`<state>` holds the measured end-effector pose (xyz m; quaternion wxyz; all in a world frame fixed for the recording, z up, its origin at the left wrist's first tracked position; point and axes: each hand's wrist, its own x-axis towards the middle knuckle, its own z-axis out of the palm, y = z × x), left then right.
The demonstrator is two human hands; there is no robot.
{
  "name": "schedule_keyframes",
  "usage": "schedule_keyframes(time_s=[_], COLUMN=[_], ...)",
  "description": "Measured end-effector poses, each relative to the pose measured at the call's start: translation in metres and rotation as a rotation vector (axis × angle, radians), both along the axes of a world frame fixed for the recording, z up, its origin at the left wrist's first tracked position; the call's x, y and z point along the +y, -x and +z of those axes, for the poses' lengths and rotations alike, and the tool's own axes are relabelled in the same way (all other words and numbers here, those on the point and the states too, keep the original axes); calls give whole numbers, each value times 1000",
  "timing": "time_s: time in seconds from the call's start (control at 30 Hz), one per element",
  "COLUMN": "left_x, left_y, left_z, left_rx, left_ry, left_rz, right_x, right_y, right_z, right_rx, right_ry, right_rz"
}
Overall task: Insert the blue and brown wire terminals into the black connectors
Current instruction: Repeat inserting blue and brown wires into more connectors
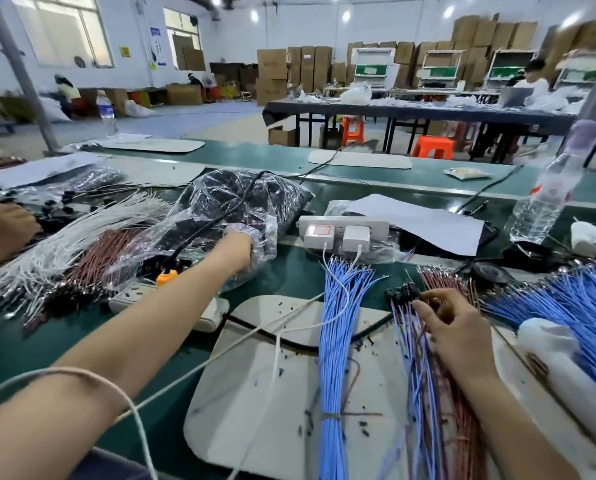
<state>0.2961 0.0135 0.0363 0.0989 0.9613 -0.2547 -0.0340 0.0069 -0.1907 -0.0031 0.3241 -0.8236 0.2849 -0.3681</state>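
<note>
Up-left of the mat (255, 382), inside the clear bag (255, 202) of black connectors (220, 192), left hand (239, 249) sits, grip hidden; right hand (459, 334) pinches the blue-brown wire bundle (419, 379), loose blue wires (334, 358) running lengthwise between them.

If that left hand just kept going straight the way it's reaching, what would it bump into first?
The left hand already has its fingers in the mouth of the clear plastic bag, so it would probably meet the dark heap of black connectors inside first. Depth within the bag is hard to judge.
</note>
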Motion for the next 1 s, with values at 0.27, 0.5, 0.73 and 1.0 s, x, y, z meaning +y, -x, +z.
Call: schedule_keyframes(time_s=[0.27, 0.5, 0.73, 1.0], left_x=[7, -31, -94, -88], left_y=[5, 82, 137, 120], left_z=[16, 77, 18, -1], left_rx=[-38, 32, 9, -74], left_ry=[-185, -19, 80, -22], left_rz=[43, -246, -371, -305], right_x=[2, 0, 2, 0], right_y=[1, -1, 1, 0], right_z=[1, -3, -1, -3], right_rx=[19, 53, 50, 65], right_ry=[59, 130, 132, 132], right_rz=[-68, -36, -20, -13])
